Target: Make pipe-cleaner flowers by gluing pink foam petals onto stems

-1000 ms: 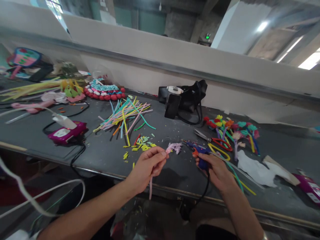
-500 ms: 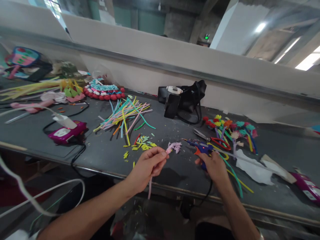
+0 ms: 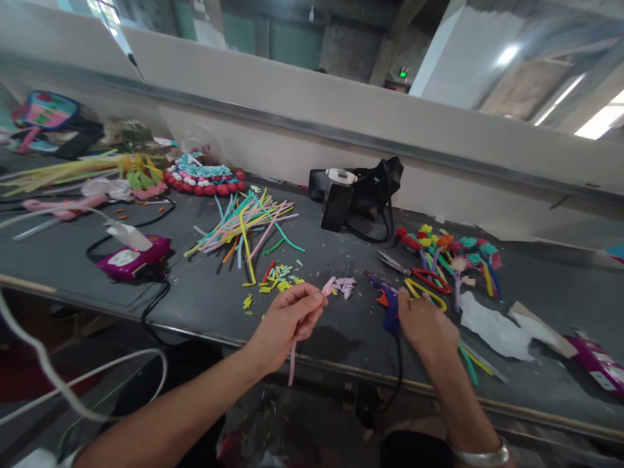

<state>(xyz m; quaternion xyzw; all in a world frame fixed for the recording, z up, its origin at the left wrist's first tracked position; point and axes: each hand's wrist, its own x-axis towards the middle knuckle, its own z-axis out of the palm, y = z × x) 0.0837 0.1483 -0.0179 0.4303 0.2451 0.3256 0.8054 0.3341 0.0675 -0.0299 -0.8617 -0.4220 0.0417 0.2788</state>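
Note:
Between the pinched thumb and fingers of my left hand [image 3: 295, 312] is a pale pink pipe cleaner [image 3: 292, 367], its tail hanging below the hand. The lilac tip pokes out beside a small heap of lilac cut pieces [image 3: 344, 286]. My right hand [image 3: 429, 323] is curled at the rear of a blue glue gun [image 3: 387, 305] with an orange trigger. The gun's handle shows outside the fingers, and a clear glue stick [image 3: 493, 368] emerges past the hand. The fingertips are hidden. Red-handled scissors [image 3: 429, 278] lie just beyond.
Loose pipe cleaners [image 3: 248, 224] and yellow-green cuttings [image 3: 279, 276] lie left of centre. A phone [image 3: 336, 207] leans by a black bag [image 3: 377, 188]. Coloured fuzzy flowers [image 3: 451, 250] and white paper [image 3: 494, 325] are to the right. A purple power strip [image 3: 134, 257] sits left.
My right hand has shifted right and back off the gun's handle. The glue gun has turned, its tip a little further right and the glue stick's end lower. The left hand has barely moved.

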